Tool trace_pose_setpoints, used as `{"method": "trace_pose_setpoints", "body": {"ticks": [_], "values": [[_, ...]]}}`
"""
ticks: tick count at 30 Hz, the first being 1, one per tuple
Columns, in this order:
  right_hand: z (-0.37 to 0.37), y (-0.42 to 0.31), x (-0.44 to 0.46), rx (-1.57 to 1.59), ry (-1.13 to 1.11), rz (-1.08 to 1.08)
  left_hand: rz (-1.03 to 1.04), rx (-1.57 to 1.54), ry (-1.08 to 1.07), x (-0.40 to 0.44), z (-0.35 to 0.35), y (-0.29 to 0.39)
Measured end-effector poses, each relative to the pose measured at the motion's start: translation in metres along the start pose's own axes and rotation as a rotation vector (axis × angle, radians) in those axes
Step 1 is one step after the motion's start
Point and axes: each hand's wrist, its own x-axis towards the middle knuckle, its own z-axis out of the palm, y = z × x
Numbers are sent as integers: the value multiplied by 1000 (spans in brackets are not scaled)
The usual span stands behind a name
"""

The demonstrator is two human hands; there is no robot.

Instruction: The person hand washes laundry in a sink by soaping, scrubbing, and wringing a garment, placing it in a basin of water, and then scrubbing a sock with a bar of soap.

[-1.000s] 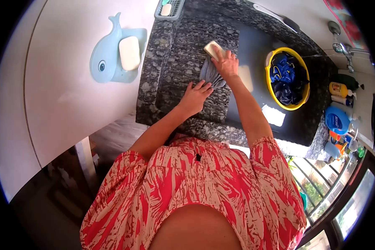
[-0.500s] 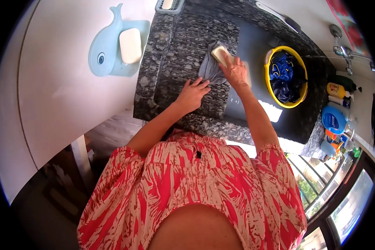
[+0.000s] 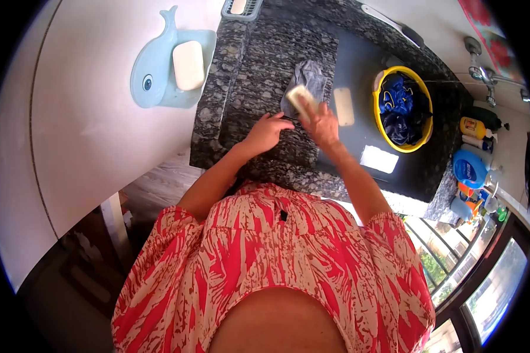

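Note:
A wet grey cloth lies crumpled on the ridged dark washing slab. My right hand is closed around a cream bar of soap, held tilted over the lower part of the cloth. At the cloth's lower left edge, my left hand has its fingers curled and seems to grip the fabric, though the contact is partly hidden. Just right of my right hand, a second cream bar rests in the smooth dark basin.
A yellow-rimmed tub of dark blue clothes stands in the basin beneath a tap. Bottles, including a blue one, line the right side. A whale-shaped dish with white soap sits left; a brush lies behind.
My right hand has drawn the soap down and left toward me, uncovering the second bar. My left hand's fingers have curled in from a spread position. The cloth's upper part shows more.

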Motion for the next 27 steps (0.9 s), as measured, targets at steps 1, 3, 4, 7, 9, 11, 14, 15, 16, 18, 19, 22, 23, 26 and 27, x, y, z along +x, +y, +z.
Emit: {"method": "trace_pose_setpoints", "body": {"ticks": [1, 3, 4, 7, 9, 11, 14, 15, 16, 18, 19, 22, 23, 26, 27], "values": [[-5, -10, -15, 12, -58, 5, -85, -261, 70, 1, 1, -5], [-17, -21, -40, 7, -72, -77, -257, -782, 208, 3, 1, -14], [-21, -24, -47, 6, -79, -120, -259, -957, 291, 3, -3, -12], [-11, -18, -48, 667, -19, -51, -537, -1189, 528, 2, -14, 5], [-69, -33, -33, 1383, -557, 380, -600, -1427, 503, 9, -13, 8], [-79, -36, -19, 1894, -654, 333, -137, -1853, -42, 15, -19, 1], [-95, -57, 1, 1887, -671, 312, -147, -1960, 136, 33, -38, 48], [-99, -61, 8, 1822, -666, 344, -195, -1983, 245, 38, -47, 54], [-102, -60, 16, 1561, -599, 291, -176, -2041, 270, 40, -52, 51], [-110, -49, 39, 1045, -445, 193, -152, -2063, 338, 44, -58, 41], [-121, -45, 50, 970, -325, 108, -147, -2015, 387, 41, -60, 42], [-155, -52, 112, 790, 11, -79, -247, -1902, 360, 34, -75, 33], [-163, -63, 139, 774, 111, -127, -298, -1863, 327, 33, -80, 32], [-145, -67, 227, 414, 385, -519, -237, -1857, 221, 36, -78, 44], [-135, -68, 252, 294, 410, -580, -209, -1886, 180, 35, -76, 47]]}}
